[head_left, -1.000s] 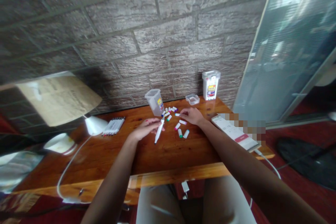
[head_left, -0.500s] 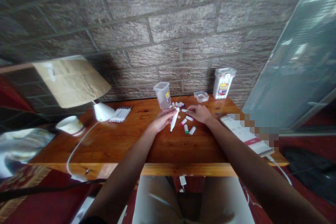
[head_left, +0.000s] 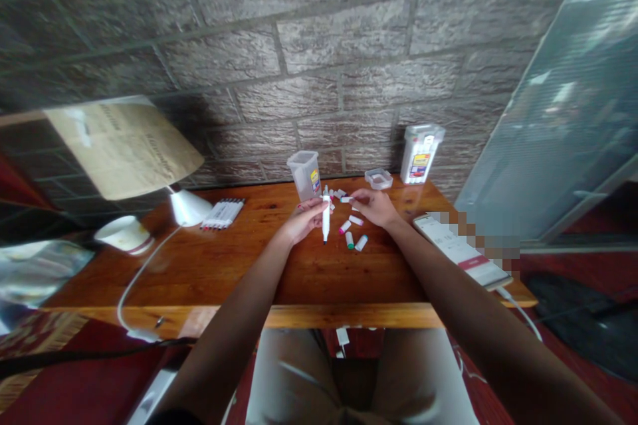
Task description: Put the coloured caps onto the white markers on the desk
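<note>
My left hand (head_left: 305,220) is closed on a white marker (head_left: 325,219), which stands nearly upright with its dark tip downward and no cap on its upper end. A white marker cap (head_left: 345,199) is pinched in the fingers of my right hand (head_left: 375,208), a short way to the right of the marker. Several loose caps lie on the table below and between the hands, among them a green-ended cap (head_left: 349,240), a blue-ended cap (head_left: 361,243) and a pink-ended cap (head_left: 344,227). More caps lie behind, partly hidden by my fingers.
Behind my left hand stands a clear plastic box (head_left: 305,176); its lid (head_left: 379,178) lies to the right. A filled marker box (head_left: 421,154) stands at the back right. A row of markers (head_left: 224,214), a lamp (head_left: 188,208) and a paper cup (head_left: 124,236) are leftward. A tablet (head_left: 461,251) lies right.
My left hand has turned the marker from a slant to nearly upright. My right hand has brought the cap a little closer to the marker's upper end. The view has shifted slightly.
</note>
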Demonstrator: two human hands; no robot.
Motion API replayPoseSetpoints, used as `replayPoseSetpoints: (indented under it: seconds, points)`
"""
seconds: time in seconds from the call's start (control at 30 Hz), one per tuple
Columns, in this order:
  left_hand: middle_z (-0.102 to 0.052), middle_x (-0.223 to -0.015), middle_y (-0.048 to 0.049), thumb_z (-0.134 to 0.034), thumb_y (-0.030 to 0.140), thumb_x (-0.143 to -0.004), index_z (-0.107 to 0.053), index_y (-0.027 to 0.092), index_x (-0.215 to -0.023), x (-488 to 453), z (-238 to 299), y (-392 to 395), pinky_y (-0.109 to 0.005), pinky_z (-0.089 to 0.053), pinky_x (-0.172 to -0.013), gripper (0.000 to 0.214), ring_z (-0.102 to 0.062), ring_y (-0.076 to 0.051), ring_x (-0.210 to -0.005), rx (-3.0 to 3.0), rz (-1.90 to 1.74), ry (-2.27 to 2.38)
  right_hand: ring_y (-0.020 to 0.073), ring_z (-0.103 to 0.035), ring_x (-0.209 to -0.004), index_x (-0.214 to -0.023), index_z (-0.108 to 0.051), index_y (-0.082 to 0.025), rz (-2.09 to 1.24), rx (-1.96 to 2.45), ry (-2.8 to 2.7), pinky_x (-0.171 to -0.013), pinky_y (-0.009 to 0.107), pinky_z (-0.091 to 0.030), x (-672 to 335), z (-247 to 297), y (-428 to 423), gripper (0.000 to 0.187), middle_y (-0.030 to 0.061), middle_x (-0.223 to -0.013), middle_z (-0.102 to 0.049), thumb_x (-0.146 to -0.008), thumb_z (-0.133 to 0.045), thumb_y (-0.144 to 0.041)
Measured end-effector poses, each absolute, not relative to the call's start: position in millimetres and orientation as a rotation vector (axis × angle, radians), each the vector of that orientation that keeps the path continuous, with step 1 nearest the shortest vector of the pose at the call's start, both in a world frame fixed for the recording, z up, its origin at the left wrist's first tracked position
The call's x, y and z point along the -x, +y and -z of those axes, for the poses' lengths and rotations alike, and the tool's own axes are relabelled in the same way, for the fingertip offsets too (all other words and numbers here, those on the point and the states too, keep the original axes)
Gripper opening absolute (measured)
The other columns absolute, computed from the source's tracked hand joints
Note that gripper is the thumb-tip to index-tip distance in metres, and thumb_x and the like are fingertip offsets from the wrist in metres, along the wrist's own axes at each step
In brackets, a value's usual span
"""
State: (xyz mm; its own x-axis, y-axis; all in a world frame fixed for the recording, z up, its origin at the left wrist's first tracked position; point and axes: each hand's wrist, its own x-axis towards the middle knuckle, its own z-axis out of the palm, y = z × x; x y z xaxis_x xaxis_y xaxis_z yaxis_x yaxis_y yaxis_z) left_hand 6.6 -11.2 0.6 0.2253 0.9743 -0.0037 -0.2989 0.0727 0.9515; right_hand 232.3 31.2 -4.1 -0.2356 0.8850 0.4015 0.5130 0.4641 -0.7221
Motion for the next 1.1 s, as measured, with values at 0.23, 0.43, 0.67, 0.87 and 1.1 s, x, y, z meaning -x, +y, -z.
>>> replayPoseSetpoints:
  seconds: [0.23,0.43,0.67,0.87,1.1]
  points:
    - [-0.076,-0.088,-0.0076,-0.084,0.03,-0.072,-0.072,0.013,-0.102,-8,-3,-12,-0.019,-0.048,-0.062,0.037,-0.071,-0.014,-0.076,-1.033,-1.128,0.867,0.0181,-0.072,-0.095,-0.092,-0.071,-0.02,-0.659,1.06,-1.856,-0.092,0.032,-0.053,-233,12,39,0.015,0.0035,-0.1,-0.077,-0.078,-0.068,-0.018]
    - [-0.077,-0.086,-0.0073,-0.079,0.03,-0.073,-0.073,0.013,-0.098,-9,-6,-13,-0.019,-0.046,-0.063,0.031,-0.068,-0.012,-0.07,-0.999,-1.066,0.885,0.019,-0.071,-0.084,-0.092,-0.072,-0.018,-0.699,0.944,-1.862,-0.084,0.033,-0.055,-232,16,43,0.021,0.0036,-0.094,-0.076,-0.072,-0.068,-0.016]
    - [-0.077,-0.09,-0.009,-0.074,0.028,-0.078,-0.073,0.012,-0.099,-8,-6,-12,-0.02,-0.046,-0.065,0.027,-0.069,-0.013,-0.074,-1.004,-1.056,0.883,0.0186,-0.071,-0.08,-0.085,-0.073,-0.02,-0.752,0.944,-1.86,-0.08,0.032,-0.055,-230,18,42,0.014,0.0023,-0.086,-0.077,-0.071,-0.073,-0.019]
    - [-0.077,-0.085,-0.0072,-0.078,0.025,-0.078,-0.07,0.013,-0.098,-9,-4,-13,-0.019,-0.048,-0.064,0.024,-0.069,-0.012,-0.072,-1.0,-1.066,0.88,0.019,-0.073,-0.082,-0.085,-0.074,-0.021,-0.789,0.962,-1.865,-0.081,0.032,-0.055,-231,20,44,0.013,0.0021,-0.087,-0.078,-0.072,-0.075,-0.022]
    - [-0.076,-0.084,-0.0049,-0.08,0.028,-0.08,-0.071,0.014,-0.105,-10,-5,-14,-0.018,-0.05,-0.06,0.03,-0.065,-0.008,-0.061,-1.021,-1.063,0.916,0.0186,-0.071,-0.078,-0.086,-0.077,-0.021,-0.762,1.007,-1.912,-0.076,0.031,-0.054,-233,22,45,0.014,0.0016,-0.086,-0.078,-0.072,-0.077,-0.026]
